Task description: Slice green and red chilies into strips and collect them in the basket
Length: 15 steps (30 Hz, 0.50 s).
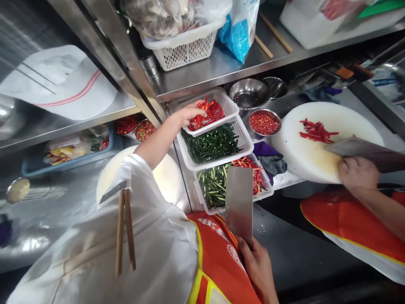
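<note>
My left hand [192, 113] reaches into a white perforated basket [233, 110] and closes on some of the red chilies [215, 115] in it. Low in front of my orange apron, my right hand [257, 264] grips a cleaver [239, 200], its broad blade pointing up. Just under the first basket, a second white basket [247, 145] holds long green chilies [211, 145]. Behind the cleaver blade stands a third basket [268, 191], with cut green chilies [213, 185] and red ones [259, 179]; the blade hides part of its contents.
At right, a co-worker's hand [359, 173] holds a cleaver [363, 152] over a round white cutting board [294, 160] with red chilies. Another round board [167, 177] lies beneath my left arm. A bowl of chopped chilies [264, 122] stands between. A steel shelf [202, 76] hangs above.
</note>
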Available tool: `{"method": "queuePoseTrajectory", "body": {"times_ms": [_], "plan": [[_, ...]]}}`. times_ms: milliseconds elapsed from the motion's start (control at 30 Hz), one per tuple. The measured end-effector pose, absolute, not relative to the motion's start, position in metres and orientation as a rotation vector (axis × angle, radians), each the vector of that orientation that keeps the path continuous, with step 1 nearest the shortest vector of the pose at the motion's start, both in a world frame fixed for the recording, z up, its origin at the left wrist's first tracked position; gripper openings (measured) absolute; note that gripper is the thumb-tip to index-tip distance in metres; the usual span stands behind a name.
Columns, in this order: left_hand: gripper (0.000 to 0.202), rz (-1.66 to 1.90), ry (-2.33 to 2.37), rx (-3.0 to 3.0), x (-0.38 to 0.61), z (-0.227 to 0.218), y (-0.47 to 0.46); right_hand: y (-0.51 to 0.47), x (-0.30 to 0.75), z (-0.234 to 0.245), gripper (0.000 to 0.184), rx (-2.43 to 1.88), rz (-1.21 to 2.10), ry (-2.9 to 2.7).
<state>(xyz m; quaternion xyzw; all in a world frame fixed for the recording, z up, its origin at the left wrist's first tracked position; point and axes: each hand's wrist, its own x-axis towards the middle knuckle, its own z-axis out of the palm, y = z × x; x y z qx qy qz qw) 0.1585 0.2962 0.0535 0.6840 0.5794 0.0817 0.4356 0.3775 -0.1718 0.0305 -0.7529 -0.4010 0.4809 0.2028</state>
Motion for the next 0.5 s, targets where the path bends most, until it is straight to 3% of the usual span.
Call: {"method": "queuePoseTrajectory", "body": {"times_ms": [133,333,500], "plan": [[0.060,0.280,1.347,1.539,0.083,0.061,0.215,-0.171,0.387,0.025,0.052,-2.013,1.394,-1.258],[0.049,-0.197,1.865,1.503,-0.041,0.027,0.093,-0.153,0.388,0.017,0.046,-1.834,1.503,-1.502],[0.070,-0.583,2.175,1.654,-0.062,0.007,0.048,-0.132,0.378,0.015,0.040,-1.646,1.562,-1.697]]}}
